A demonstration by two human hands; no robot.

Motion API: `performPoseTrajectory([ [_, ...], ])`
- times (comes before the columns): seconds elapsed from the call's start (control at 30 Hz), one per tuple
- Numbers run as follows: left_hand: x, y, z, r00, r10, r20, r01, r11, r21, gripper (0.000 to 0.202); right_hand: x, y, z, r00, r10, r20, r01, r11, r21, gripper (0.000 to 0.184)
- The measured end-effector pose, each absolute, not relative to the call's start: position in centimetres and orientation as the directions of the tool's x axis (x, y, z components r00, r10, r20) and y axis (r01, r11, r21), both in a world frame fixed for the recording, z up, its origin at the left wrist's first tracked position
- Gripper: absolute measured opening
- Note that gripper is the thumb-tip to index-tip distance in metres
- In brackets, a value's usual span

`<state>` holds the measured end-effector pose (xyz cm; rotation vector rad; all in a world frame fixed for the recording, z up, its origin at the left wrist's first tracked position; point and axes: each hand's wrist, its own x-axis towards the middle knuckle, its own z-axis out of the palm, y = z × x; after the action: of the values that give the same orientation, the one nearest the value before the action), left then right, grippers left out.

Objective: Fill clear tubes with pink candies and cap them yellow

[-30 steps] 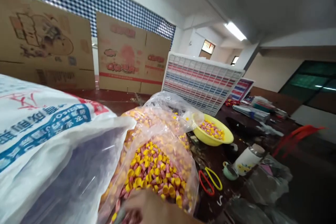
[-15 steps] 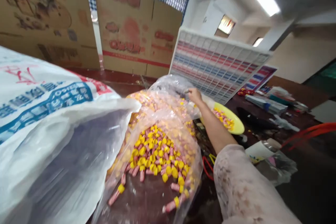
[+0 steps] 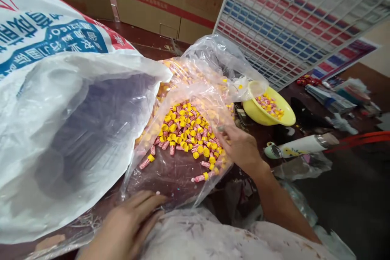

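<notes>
While the sack [image 3: 57, 75] gapes near the front edge of the desk [image 3: 152, 52], the clear bag [image 3: 202, 90] lies just right of it, its mouth facing that edge; the bowl [image 3: 256, 113] stands farther back, to the right. The right hand [image 3: 245, 150] is at the bag's right side, fingers curled (whether they pinch film, I cannot tell). The left hand [image 3: 129, 223], fingers loosely extended around nothing visible, is by the near lip. I'd steady that lip slightly raised, lest the capped pieces [image 3: 184, 128] inside roll out.
</notes>
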<state>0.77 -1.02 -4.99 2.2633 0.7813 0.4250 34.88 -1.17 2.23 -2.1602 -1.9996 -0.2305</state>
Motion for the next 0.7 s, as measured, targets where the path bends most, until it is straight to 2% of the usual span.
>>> performPoseTrajectory([
  [0.07, 4.1, -1.0, -4.6, 0.846, 0.529, -0.06, 0.404, -0.565, 0.72, 0.027, 35.7, -2.7, 1.1, 0.304, 0.905, 0.298, 0.949, -0.316, -0.008, 0.025],
  [0.13, 7.1, -1.0, -4.2, 0.859, 0.483, -0.172, 0.447, -0.542, 0.711, 0.026, 36.6, -3.5, -0.4, 0.443, 0.862, 0.248, 0.892, -0.452, -0.026, 0.036],
  [0.17, 8.4, -1.1, -4.1, 0.854, 0.475, -0.213, 0.472, -0.534, 0.701, 0.028, 37.0, -3.7, -1.2, 0.487, 0.848, 0.209, 0.872, -0.485, -0.063, 0.039],
  [0.23, 10.4, -1.2, -4.2, 0.845, 0.469, -0.257, 0.505, -0.544, 0.67, 0.034, 37.3, -3.6, -3.0, 0.548, 0.814, 0.196, 0.829, -0.497, -0.256, 0.043],
  [0.3, 11.7, -1.4, -4.6, 0.844, 0.464, -0.27, 0.519, -0.575, 0.633, 0.035, 37.3, -2.8, -4.7, 0.591, 0.768, 0.248, 0.76, -0.428, -0.489, 0.04],
  [0.37, 12.4, -1.5, -5.1, 0.85, 0.456, -0.265, 0.513, -0.6, 0.614, 0.023, 36.9, -1.4, -6.0, 0.602, 0.742, 0.295, 0.704, -0.319, -0.634, 0.033],
  [0.43, 12.4, -1.6, -5.6, 0.858, 0.446, -0.257, 0.5, -0.603, 0.622, 0.015, 36.2, 0.4, -6.8, 0.569, 0.759, 0.317, 0.681, -0.218, -0.7, 0.03],
  [0.5, 11.8, -1.6, -5.9, 0.866, 0.451, -0.215, 0.472, -0.597, 0.649, 0.017, 35.1, 2.8, -7.0, 0.525, 0.777, 0.347, 0.644, -0.096, -0.759, 0.031],
  [0.63, 9.8, -1.0, -5.7, 0.814, 0.58, 0.016, 0.376, -0.549, 0.746, 0.027, 31.2, 9.2, -5.8, 0.435, 0.8, 0.412, 0.558, 0.119, -0.821, 0.032],
  [0.7, 8.7, -0.5, -5.2, 0.736, 0.662, 0.143, 0.313, -0.519, 0.795, 0.025, 28.7, 12.6, -4.3, 0.4, 0.806, 0.437, 0.506, 0.203, -0.838, 0.033],
])
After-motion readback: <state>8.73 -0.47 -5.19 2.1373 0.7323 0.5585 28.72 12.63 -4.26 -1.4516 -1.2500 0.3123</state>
